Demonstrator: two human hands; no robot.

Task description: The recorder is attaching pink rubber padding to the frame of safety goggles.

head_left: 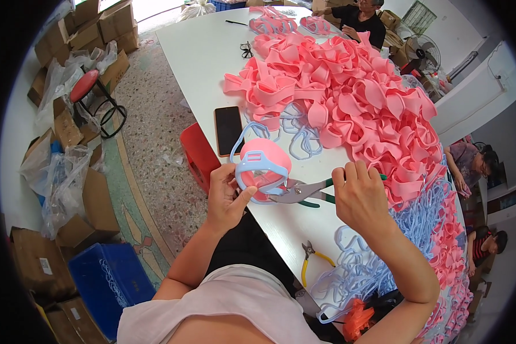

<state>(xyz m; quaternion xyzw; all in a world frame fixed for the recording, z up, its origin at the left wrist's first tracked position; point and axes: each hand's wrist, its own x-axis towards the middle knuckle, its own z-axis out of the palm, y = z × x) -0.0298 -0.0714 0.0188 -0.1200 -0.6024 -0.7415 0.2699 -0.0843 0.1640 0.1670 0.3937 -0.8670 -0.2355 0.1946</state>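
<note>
My left hand (226, 200) is closed around a diving mask (262, 165) with a light blue frame, a pink skirt and a blue strap, holding it over the table's near edge. My right hand (361, 198) grips a pair of pliers (297, 193) with green handles. The metal jaws of the pliers meet the right side of the mask's frame; exactly what lies between them is too small to make out. Behind the mask, loops of light blue strap (305, 142) lie on the white table (195, 51).
A big heap of pink mask skirts (378, 109) covers the table's right side. Nearer are a tangle of blue straps (355, 275) and yellow-handled cutters (311, 258). A phone (229, 131) lies left of the heap. A red stool (198, 157) stands beside the table. Other people sit around it.
</note>
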